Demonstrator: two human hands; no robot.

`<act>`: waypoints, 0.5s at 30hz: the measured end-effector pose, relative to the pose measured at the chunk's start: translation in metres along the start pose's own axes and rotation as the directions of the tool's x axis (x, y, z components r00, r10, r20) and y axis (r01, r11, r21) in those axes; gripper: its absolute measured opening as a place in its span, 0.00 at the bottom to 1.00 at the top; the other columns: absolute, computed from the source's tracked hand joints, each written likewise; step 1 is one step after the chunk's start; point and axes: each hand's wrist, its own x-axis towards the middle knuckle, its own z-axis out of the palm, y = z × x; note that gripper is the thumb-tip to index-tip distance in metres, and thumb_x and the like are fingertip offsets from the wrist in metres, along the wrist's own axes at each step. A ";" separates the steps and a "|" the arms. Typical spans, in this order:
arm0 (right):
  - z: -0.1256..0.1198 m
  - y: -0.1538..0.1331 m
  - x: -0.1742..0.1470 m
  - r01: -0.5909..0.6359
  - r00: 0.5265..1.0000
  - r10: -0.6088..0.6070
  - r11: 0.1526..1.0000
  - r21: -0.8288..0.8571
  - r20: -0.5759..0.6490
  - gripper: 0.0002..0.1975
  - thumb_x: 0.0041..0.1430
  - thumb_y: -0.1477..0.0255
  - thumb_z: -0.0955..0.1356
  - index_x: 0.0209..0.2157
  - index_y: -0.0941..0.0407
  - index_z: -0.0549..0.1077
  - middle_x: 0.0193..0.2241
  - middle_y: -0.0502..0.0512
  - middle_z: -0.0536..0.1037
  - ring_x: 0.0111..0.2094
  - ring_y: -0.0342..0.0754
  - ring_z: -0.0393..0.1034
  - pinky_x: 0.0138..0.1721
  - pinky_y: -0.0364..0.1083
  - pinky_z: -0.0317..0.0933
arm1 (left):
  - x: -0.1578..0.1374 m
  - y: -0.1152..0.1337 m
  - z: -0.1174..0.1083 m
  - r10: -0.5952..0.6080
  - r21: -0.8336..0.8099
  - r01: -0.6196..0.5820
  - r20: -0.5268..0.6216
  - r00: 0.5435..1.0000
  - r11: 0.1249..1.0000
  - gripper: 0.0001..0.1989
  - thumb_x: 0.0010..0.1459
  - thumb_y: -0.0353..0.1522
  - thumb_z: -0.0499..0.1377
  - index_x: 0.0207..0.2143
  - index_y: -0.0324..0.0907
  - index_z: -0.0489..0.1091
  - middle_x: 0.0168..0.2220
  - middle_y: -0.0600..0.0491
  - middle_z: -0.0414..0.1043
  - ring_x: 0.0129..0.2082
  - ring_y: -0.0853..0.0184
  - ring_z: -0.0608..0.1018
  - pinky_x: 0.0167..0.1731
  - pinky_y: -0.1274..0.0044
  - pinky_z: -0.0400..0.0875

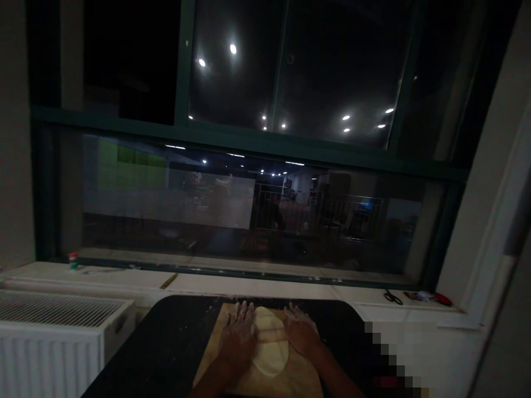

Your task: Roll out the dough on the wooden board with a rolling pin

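Note:
A flattened oval sheet of pale dough lies on a wooden board. Across it runs a thin rolling pin, blurred, with its ends hidden beneath my hands. My left hand rests over the pin's left end, fingers stretched forward and dusted with flour. Over the right end lies my right hand, also floury, its fingers extended toward the board's far edge. Neither hand wraps around the pin; the palms appear to press on it from above.
The board sits on a black table against a white windowsill. A white radiator stands at left. On the sill are a small red-and-green container, black scissors and a red round object. A dark window rises behind.

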 end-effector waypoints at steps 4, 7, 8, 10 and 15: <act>0.010 -0.004 -0.060 -0.029 0.996 0.026 0.999 -0.037 -0.087 0.26 0.70 0.71 0.55 0.63 0.56 0.72 0.65 0.62 0.69 0.67 0.58 0.61 0.68 0.59 0.55 | -0.033 0.000 0.008 0.159 -0.020 -0.162 -0.111 0.981 0.987 0.25 0.70 0.32 0.46 0.67 0.42 0.65 0.67 0.45 0.66 0.66 0.53 0.69 0.64 0.57 0.68; 0.027 -0.004 -0.101 -0.022 0.977 0.013 0.999 -0.038 -0.212 0.25 0.71 0.67 0.56 0.62 0.56 0.73 0.63 0.60 0.71 0.64 0.58 0.65 0.65 0.56 0.62 | -0.057 -0.002 0.006 0.228 -0.064 -0.243 -0.186 0.956 0.968 0.25 0.71 0.33 0.48 0.68 0.43 0.62 0.66 0.47 0.67 0.65 0.56 0.71 0.65 0.59 0.67; 0.036 -0.003 -0.112 -0.004 0.964 -0.008 0.999 -0.045 -0.264 0.25 0.72 0.65 0.57 0.62 0.55 0.73 0.62 0.59 0.72 0.63 0.58 0.67 0.63 0.55 0.65 | -0.065 -0.004 0.003 0.246 -0.079 -0.268 -0.215 0.945 0.960 0.25 0.72 0.33 0.48 0.69 0.45 0.59 0.67 0.49 0.67 0.66 0.58 0.70 0.65 0.60 0.66; 0.055 -0.001 -0.130 0.061 0.917 -0.090 0.994 -0.088 -0.389 0.23 0.72 0.63 0.58 0.62 0.52 0.73 0.61 0.56 0.73 0.60 0.57 0.71 0.59 0.53 0.70 | -0.078 -0.008 -0.003 0.286 -0.092 -0.321 -0.273 0.918 0.943 0.27 0.72 0.32 0.49 0.71 0.48 0.55 0.67 0.52 0.67 0.66 0.61 0.69 0.67 0.64 0.64; 0.083 0.000 -0.140 0.112 0.765 -0.180 0.983 -0.147 -0.618 0.23 0.73 0.60 0.58 0.62 0.47 0.72 0.59 0.52 0.75 0.56 0.57 0.75 0.53 0.55 0.74 | -0.093 -0.019 -0.014 0.350 -0.066 -0.391 -0.325 0.879 0.918 0.33 0.70 0.28 0.50 0.73 0.52 0.47 0.68 0.60 0.66 0.67 0.69 0.68 0.67 0.73 0.62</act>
